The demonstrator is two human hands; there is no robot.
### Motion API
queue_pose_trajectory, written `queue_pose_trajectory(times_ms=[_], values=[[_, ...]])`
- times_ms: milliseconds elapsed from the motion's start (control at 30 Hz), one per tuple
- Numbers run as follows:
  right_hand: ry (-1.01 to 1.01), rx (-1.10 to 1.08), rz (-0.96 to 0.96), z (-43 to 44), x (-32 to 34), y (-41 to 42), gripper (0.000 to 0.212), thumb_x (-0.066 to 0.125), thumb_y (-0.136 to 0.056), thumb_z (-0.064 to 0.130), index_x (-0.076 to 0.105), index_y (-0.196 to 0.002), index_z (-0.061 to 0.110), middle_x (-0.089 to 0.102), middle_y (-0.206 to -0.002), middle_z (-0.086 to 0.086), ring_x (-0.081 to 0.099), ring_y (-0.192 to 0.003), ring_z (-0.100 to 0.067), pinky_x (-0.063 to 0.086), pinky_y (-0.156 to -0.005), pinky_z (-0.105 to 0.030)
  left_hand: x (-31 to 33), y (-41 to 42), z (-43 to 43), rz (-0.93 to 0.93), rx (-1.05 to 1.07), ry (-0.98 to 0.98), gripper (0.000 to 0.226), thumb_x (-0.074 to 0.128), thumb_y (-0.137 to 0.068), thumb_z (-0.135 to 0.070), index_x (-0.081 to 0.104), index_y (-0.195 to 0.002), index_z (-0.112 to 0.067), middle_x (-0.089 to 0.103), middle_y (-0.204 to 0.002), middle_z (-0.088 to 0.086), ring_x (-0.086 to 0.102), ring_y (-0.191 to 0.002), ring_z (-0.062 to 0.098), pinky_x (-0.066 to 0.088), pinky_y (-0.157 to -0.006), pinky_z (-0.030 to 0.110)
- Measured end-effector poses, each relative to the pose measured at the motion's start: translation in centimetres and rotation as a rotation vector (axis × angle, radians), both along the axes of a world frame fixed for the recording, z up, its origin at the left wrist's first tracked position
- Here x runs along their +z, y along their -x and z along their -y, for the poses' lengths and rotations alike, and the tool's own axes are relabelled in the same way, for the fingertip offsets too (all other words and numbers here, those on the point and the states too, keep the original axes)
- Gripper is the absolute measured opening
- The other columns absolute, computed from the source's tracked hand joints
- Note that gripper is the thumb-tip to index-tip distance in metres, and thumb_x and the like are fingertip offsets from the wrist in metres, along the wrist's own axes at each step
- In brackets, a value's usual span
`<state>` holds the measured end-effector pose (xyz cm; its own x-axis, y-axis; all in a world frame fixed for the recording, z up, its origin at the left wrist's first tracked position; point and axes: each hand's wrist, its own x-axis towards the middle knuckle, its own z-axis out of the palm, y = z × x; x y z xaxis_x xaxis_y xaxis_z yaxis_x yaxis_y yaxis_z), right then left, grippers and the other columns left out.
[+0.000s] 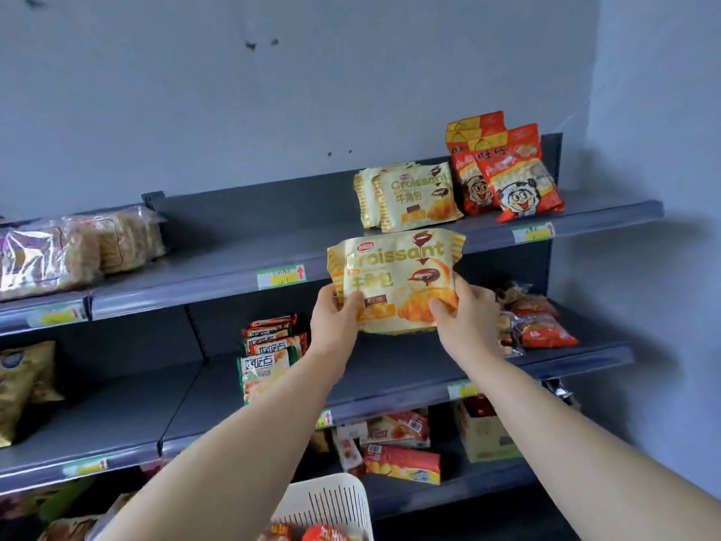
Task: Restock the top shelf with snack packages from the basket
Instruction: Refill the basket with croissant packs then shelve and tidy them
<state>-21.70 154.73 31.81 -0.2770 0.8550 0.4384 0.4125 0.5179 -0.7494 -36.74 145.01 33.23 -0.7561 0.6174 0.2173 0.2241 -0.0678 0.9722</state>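
Croissant pack between left hand and right hand, before top shelf; shelved croissant packs behind; basket below.

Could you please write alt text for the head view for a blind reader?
The left hand and right hand hold a yellow Croissant package before the top shelf, where matching packages and red snack bags stand; a white basket is below.

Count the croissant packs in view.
3. One held pack gripped by left hand and right hand in front of the top shelf; front pack and rear pack standing on it. More may be hidden behind.
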Motion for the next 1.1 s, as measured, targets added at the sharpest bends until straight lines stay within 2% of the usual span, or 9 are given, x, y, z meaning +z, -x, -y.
queue_pose_trajectory(times_ms=[133,300,400,500,633,733,867,1000,1100], values=[[-0.080,-0.198,0.140,-2.5,3.5,0.9,0.043,0.053,-0.093,0.045,0.050,-0.131,0.024,0.036,-0.126,-0.011,0.037,-0.116,-0.031,0.039,-0.092,-0.039,4.0,1.8,-3.4,-0.103,-0.043,-0.053,0.019,0.056,-0.097,-0.027,0.052,-0.116,-0.024,0.066,-0.108,-0.004,0.065,-0.100,0.015,0.055,-0.091,0.038],[-0.026,-0.105,-0.047,-5.5,6.5,3.3,0.040,0.049,-0.098,0.037,0.043,-0.137,0.026,0.034,-0.120,-0.007,0.049,-0.089,-0.023,0.043,-0.073,-0.030,8.0,3.3,-6.8,-0.198,-0.082,-0.057,0.021,0.052,-0.099,-0.025,0.045,-0.119,-0.027,0.062,-0.106,-0.009,0.064,-0.099,0.013,0.054,-0.084,0.032],[-0.062,-0.096,-0.064,-8.0,8.4,4.8,0.045,0.050,-0.098,0.030,0.038,-0.142,0.030,0.033,-0.114,-0.004,0.049,-0.082,-0.020,0.043,-0.069,-0.029,9.8,4.8,-9.1,-0.239,-0.090,-0.066,0.026,0.053,-0.098,-0.021,0.043,-0.121,-0.026,0.061,-0.107,-0.009,0.061,-0.097,0.009,0.051,-0.082,0.029],[-0.053,-0.072,-0.046,-11.1,9.8,6.2,0.054,0.051,-0.098,0.028,0.030,-0.147,0.034,0.034,-0.116,-0.004,0.053,-0.089,-0.022,0.050,-0.079,-0.033,10.8,6.4,-11.8,-0.258,-0.078,-0.046,0.025,0.053,-0.097,-0.020,0.043,-0.119,-0.027,0.061,-0.105,-0.011,0.060,-0.096,0.008,0.051,-0.085,0.032],[-0.071,-0.094,0.152,-15.4,10.4,7.8,0.060,0.049,-0.098,0.034,0.021,-0.151,0.032,0.037,-0.131,-0.007,0.046,-0.117,-0.027,0.048,-0.093,-0.044,11.1,7.2,-15.5,-0.257,0.049,0.078,0.025,0.049,-0.096,-0.022,0.044,-0.121,-0.019,0.061,-0.098,-0.007,0.059,-0.086,0.011,0.049,-0.070,0.031],[-0.177,-0.110,0.372,-17.7,9.4,8.6,0.067,0.041,-0.100,0.036,0.003,-0.154,0.029,0.039,-0.144,-0.004,0.040,-0.130,-0.025,0.038,-0.105,-0.050,10.4,7.3,-17.6,-0.281,0.153,0.275,0.031,0.042,-0.096,-0.026,0.039,-0.124,-0.014,0.058,-0.097,-0.003,0.058,-0.089,0.024,0.049,-0.083,0.038],[-0.259,-0.042,0.484,-19.4,7.1,9.8,0.068,0.028,-0.103,0.038,-0.021,-0.150,0.034,0.025,-0.158,0.004,0.053,-0.123,-0.016,0.006,-0.117,-0.059,8.8,8.5,-19.8,-0.399,0.175,0.386,0.059,0.039,-0.099,-0.036,0.013,-0.150,-0.024,0.051,-0.082,-0.012,0.060,-0.100,0.028,0.038,-0.107,0.053],[-0.374,-0.092,0.547,-20.2,5.9,10.4,0.065,0.020,-0.104,0.038,-0.024,-0.150,0.027,0.015,-0.162,-0.003,0.053,-0.123,-0.016,0.004,-0.120,-0.049,8.5,9.9,-20.8,-0.475,0.185,0.466,0.070,0.036,-0.101,-0.044,-0.006,-0.154,-0.032,0.057,-0.086,-0.009,0.060,-0.086,0.023,0.048,-0.094,0.047],[-0.445,-0.081,0.532,-20.6,5.4,10.2,0.063,0.017,-0.104,0.038,-0.021,-0.152,0.024,0.016,-0.162,-0.007,0.048,-0.129,-0.021,0.015,-0.120,-0.042,8.4,9.9,-20.6,-0.488,0.171,0.459,0.071,0.035,-0.102,-0.047,-0.006,-0.157,-0.027,0.061,-0.108,-0.003,0.059,-0.094,0.022,0.047,-0.079,0.035]])
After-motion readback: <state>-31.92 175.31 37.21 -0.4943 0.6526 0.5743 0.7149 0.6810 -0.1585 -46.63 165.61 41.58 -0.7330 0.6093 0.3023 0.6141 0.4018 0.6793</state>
